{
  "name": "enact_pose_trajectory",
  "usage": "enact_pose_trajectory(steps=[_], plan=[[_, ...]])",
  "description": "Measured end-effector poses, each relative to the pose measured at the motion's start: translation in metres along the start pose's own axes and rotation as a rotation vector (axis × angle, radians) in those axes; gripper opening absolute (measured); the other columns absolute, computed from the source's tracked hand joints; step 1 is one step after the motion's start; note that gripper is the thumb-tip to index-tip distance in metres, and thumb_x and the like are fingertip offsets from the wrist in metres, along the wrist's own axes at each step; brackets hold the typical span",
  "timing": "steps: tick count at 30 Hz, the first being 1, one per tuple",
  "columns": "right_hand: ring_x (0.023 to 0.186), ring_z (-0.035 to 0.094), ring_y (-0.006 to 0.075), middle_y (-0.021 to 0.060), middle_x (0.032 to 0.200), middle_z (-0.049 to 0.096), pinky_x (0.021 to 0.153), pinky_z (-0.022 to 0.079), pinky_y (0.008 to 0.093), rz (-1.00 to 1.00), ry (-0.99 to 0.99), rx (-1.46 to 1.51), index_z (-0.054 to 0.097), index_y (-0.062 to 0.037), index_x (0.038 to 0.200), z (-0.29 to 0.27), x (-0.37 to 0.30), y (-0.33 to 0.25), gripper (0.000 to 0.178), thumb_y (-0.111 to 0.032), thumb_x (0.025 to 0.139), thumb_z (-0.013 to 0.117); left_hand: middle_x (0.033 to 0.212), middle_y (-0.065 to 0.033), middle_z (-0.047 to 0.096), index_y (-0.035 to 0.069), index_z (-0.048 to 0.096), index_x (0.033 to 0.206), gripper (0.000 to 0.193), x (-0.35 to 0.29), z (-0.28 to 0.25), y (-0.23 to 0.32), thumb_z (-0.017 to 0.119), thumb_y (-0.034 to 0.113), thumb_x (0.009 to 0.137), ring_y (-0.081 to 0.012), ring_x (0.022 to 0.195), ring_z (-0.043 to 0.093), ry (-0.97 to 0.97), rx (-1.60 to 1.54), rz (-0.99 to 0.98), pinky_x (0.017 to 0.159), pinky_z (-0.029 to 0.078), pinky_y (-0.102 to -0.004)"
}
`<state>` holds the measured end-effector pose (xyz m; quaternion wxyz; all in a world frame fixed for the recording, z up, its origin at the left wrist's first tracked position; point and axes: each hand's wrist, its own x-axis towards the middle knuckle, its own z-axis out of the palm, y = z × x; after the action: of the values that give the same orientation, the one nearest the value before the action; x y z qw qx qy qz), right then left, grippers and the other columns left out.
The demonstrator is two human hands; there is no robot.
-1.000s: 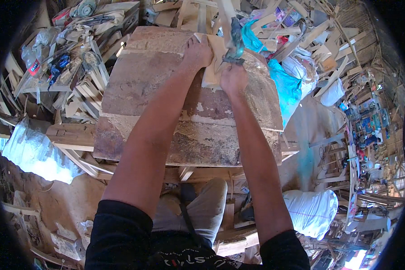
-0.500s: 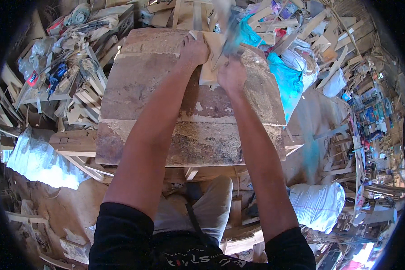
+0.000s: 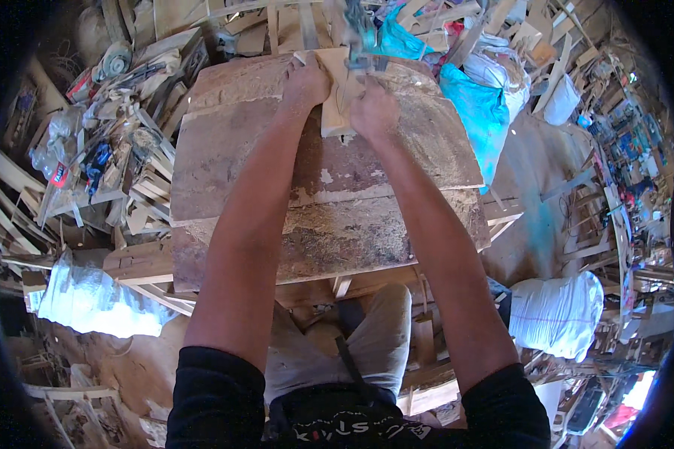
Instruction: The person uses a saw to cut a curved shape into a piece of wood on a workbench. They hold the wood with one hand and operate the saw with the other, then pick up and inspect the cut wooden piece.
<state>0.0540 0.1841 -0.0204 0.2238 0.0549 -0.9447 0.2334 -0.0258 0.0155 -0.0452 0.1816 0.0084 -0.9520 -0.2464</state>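
Observation:
A pale wooden board [image 3: 332, 120] with a curved dark line on its face lies at the far edge of the worn wooden work table [image 3: 240, 157]. My left hand [image 3: 305, 82] grips its left edge near the far end, fingers bent over the wood. On the opposite edge my right hand [image 3: 374, 109] is closed against the board, its fingertips partly hidden. Just beyond the right hand stands a blurred blue-grey machine part [image 3: 358, 52], close above the board; I cannot make out its exact kind.
Wood offcuts, a plastic bottle [image 3: 43, 161] and a tool heap crowd the left. A turquoise bag [image 3: 472, 101] and a white sack [image 3: 558, 314] stand at the right. Sawdust covers parts of the table. A clear plastic-wrapped bundle [image 3: 97, 299] sits lower left.
The whole view has tilted and shifted a little. Both hands keep their hold on the board, which has slid slightly away over the table. The blue-grey machine part looks somewhat less smeared.

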Motion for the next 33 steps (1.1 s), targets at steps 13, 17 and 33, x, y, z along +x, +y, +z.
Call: enact_pose_trajectory(steps=[13, 17, 33], plan=[[0.100, 0.070, 0.0476, 0.0285, 0.112, 0.071, 0.089, 0.057, 0.0568, 0.023, -0.049, 0.065, 0.069, -0.0019, 0.113, -0.007, 0.000, -0.009, 0.031, -0.016, 0.087, 0.060, 0.143, -0.0438, 0.045, -0.001, 0.040, 0.145, 0.056, 0.003, 0.000, -0.006, 0.052, 0.030, 0.100, -0.0563, 0.137, 0.044, 0.013, 0.019, 0.025, 0.114, 0.038, -0.0607], [0.098, 0.071, 0.0465, 0.0286, 0.106, 0.071, 0.088, 0.057, 0.0566, -0.047, 0.039, -0.001, 0.069, -0.0008, 0.108, 0.001, 0.001, 0.005, 0.028, -0.019, 0.089, 0.060, 0.149, -0.0438, 0.038, 0.000, 0.036, 0.151, 0.061, 0.005, 0.001, 0.003, 0.052, 0.031, 0.100, -0.0556, 0.140, 0.042, -0.013, 0.000, 0.032, 0.116, 0.036, -0.0606], [0.094, 0.071, 0.0466, 0.0264, 0.099, 0.073, 0.086, 0.058, 0.0557, -0.024, -0.063, -0.001, 0.074, -0.0038, 0.107, 0.005, 0.006, -0.006, 0.030, -0.021, 0.086, 0.062, 0.147, -0.0375, 0.045, 0.008, 0.042, 0.146, 0.054, 0.008, 0.001, -0.012, 0.053, 0.037, 0.102, -0.0547, 0.134, 0.050, 0.052, 0.093, -0.029, 0.113, 0.039, -0.0619]])
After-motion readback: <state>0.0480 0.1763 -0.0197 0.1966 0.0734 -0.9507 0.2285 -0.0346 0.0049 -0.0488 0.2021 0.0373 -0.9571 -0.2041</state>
